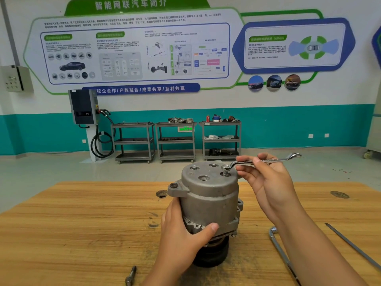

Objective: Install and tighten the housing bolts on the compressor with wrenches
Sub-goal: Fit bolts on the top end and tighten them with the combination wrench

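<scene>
In the head view, the compressor (pixel 208 205) stood on end on the wooden tabletop (pixel 82 223), pulley down, its flat housing cover facing up. The left hand (pixel 185 236) was wrapped around the lower body, its grip clenched on the casting to steady it. The right hand (pixel 266 178) held a ring wrench (pixel 261 161) by the middle of the shank, fingers pinched around it, with the near ring seated over the head of one housing bolt (pixel 225 169). That bolt stood proud of the cover, thread showing beneath the head, so it looked only partly run in. Two other bolts (pixel 194 167) sat lower, near the far edge of the cover.

The main risk, as I judged it, was the wrench slipping off. The ring sat on a head that was high and perhaps loose, and the light pinch at mid-shank gave little control; a tilt of the handle could have lifted the ring clear and rounded the corners. A bolt this proud might also have been started crooked, and force then would have damaged the thread in the aluminium. The compressor rested on its narrow pulley, so a hard pull could have rocked or spun it against the one steadying hand. A spare bolt (pixel 130 276) and a socket wrench (pixel 282 252) lay on the tabletop beside the work, near enough to be knocked by an elbow.
</scene>
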A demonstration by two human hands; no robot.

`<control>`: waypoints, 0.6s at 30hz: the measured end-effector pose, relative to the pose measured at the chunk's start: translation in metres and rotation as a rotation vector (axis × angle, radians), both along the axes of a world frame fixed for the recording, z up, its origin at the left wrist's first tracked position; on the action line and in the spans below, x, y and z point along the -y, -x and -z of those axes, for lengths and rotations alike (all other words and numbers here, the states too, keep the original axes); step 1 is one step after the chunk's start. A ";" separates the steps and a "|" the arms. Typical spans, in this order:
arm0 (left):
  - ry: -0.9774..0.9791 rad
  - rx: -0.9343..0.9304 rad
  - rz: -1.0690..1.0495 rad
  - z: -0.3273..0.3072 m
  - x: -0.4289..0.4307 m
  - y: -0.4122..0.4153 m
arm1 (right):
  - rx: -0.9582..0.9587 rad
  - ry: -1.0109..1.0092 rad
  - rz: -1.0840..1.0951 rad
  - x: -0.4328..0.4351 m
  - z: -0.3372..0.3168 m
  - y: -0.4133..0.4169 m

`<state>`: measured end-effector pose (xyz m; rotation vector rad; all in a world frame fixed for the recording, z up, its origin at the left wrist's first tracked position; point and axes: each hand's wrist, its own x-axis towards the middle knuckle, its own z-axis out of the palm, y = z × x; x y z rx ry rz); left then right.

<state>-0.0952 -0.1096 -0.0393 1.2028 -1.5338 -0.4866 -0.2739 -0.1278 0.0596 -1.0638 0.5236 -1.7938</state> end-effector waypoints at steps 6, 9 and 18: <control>0.007 0.006 -0.010 0.000 0.001 0.001 | 0.110 0.141 0.129 -0.001 0.015 -0.017; 0.006 0.009 -0.007 0.001 0.001 0.001 | 0.029 0.214 0.228 0.000 0.018 -0.020; 0.009 0.011 -0.016 0.000 0.001 0.001 | -0.379 0.528 0.632 -0.002 0.032 -0.032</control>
